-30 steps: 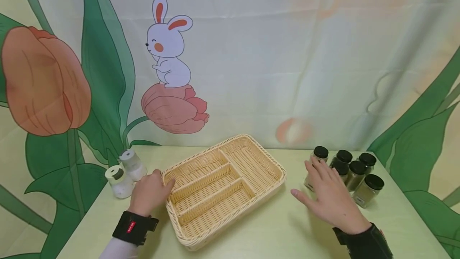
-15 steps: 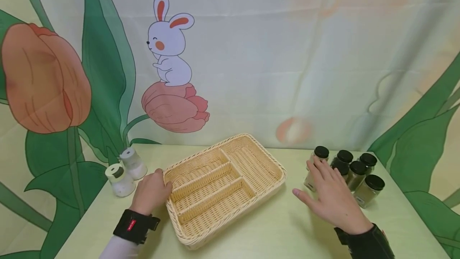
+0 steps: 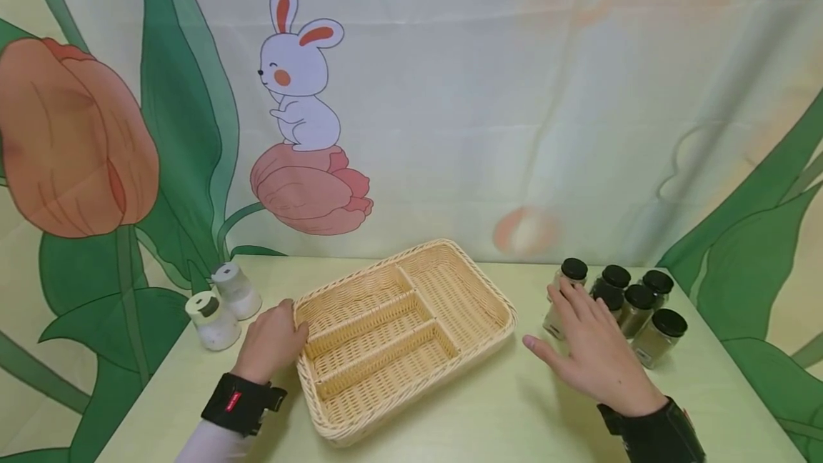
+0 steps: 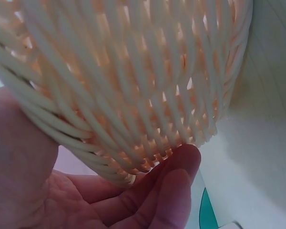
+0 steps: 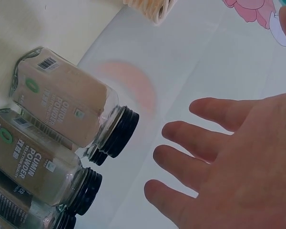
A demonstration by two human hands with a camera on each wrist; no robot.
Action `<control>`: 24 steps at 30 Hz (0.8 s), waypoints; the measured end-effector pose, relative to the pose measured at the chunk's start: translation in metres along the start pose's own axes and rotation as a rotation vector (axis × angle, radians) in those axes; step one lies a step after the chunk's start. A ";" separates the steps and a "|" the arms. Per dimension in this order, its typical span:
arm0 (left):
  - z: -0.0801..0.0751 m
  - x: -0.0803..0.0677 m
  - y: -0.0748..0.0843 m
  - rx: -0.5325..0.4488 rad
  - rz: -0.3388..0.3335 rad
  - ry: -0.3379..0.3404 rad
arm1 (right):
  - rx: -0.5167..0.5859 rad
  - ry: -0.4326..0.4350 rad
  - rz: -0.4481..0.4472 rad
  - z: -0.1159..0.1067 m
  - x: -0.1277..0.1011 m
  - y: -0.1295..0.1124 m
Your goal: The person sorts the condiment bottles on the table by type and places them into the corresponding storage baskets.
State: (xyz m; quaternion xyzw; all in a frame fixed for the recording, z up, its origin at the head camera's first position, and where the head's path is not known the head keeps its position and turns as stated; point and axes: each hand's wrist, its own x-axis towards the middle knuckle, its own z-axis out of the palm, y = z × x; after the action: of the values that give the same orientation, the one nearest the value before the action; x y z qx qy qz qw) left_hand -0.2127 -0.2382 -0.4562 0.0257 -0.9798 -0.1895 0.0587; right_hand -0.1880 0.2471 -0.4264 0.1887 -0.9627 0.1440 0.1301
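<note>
A cream wicker basket (image 3: 424,381) with woven dividers lies at an angle on the table. My left hand (image 3: 270,343) grips its left end, thumb at the rim; the left wrist view shows curled fingers (image 4: 174,191) under the woven wall (image 4: 148,81). My right hand (image 3: 598,356) is held palm down, fingers spread, and partly covers a group of black-lidded spice jars (image 3: 659,338). In the right wrist view its fingertips are apart from the jars. One label reads cumin powder (image 5: 38,162); another jar (image 5: 62,98) holds a tan powder.
Two shakers with white contents, a nearer one (image 3: 214,324) and a farther one (image 3: 236,291), stand left of my left hand. A printed cloth (image 3: 437,127) with a rabbit and tulips hangs behind the pale table (image 3: 476,420).
My left thumb has drawn in against the basket's rim, and the basket has shifted very slightly right. The right hand holds nearly the same place.
</note>
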 end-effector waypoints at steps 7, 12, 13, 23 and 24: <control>0.000 0.002 -0.002 -0.035 0.037 0.026 | 0.016 -0.032 -0.019 0.002 0.013 0.001; 0.000 0.003 0.000 -0.062 0.069 0.051 | 0.018 -0.033 -0.033 0.003 0.018 0.002; 0.000 0.003 0.000 -0.065 0.069 0.053 | 0.015 -0.032 -0.036 0.003 0.018 0.002; 0.006 0.003 0.001 -0.117 0.128 0.117 | 0.040 -0.012 -0.096 0.005 0.017 0.002; 0.007 0.003 0.001 -0.127 0.138 0.121 | 0.049 -0.011 -0.103 0.005 0.017 0.001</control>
State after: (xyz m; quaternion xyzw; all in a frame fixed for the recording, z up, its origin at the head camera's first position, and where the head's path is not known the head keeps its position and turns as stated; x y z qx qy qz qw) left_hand -0.2168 -0.2352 -0.4625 -0.0340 -0.9599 -0.2448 0.1320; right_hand -0.2049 0.2406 -0.4259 0.2420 -0.9485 0.1596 0.1274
